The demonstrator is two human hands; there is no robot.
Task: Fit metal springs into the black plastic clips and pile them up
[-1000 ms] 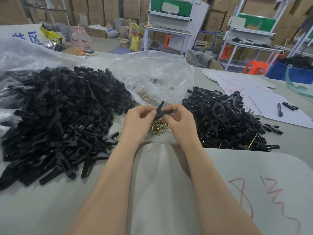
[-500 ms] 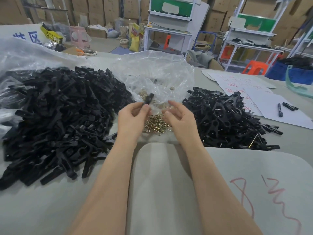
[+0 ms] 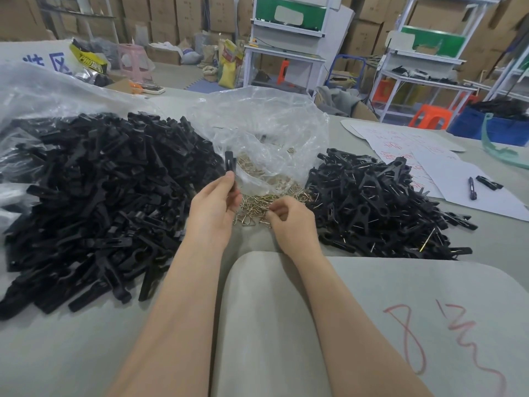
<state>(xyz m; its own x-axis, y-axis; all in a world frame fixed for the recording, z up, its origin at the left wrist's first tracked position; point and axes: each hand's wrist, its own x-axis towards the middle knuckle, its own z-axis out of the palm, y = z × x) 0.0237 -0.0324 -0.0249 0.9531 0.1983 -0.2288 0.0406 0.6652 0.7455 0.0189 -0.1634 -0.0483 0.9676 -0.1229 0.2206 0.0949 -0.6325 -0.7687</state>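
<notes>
The two hands had parted. A second earlier both were closed together on one black clip over the springs; now the left hand [image 3: 213, 207] alone held the clip [image 3: 230, 164], pinched by its lower end between thumb and fingertips. The clip stood upright, lifted in front of the clear plastic bag [image 3: 266, 130] at the middle of the frame.

The right hand [image 3: 292, 219] had dropped from the clip to the small heap of brass-coloured springs [image 3: 252, 203] just right of the left hand. Its fingers were curled, with the tips touching the wires. Whether they already pinched a spring was too small to tell.

This looked like the fetching step: the clip was ready in one hand while the other sorted out a single spring from the tangle. No spring showed on the held clip, so the fitting probably remained to be done.

The big heap of loose clips [image 3: 100, 196] filled the left of the frame. The smaller pile [image 3: 372, 202] on the right, with wire glinting among the clips, seemed to be the finished ones. Both lay on the grey tabletop [image 3: 400, 296], the smaller pile near the right hand.
</notes>
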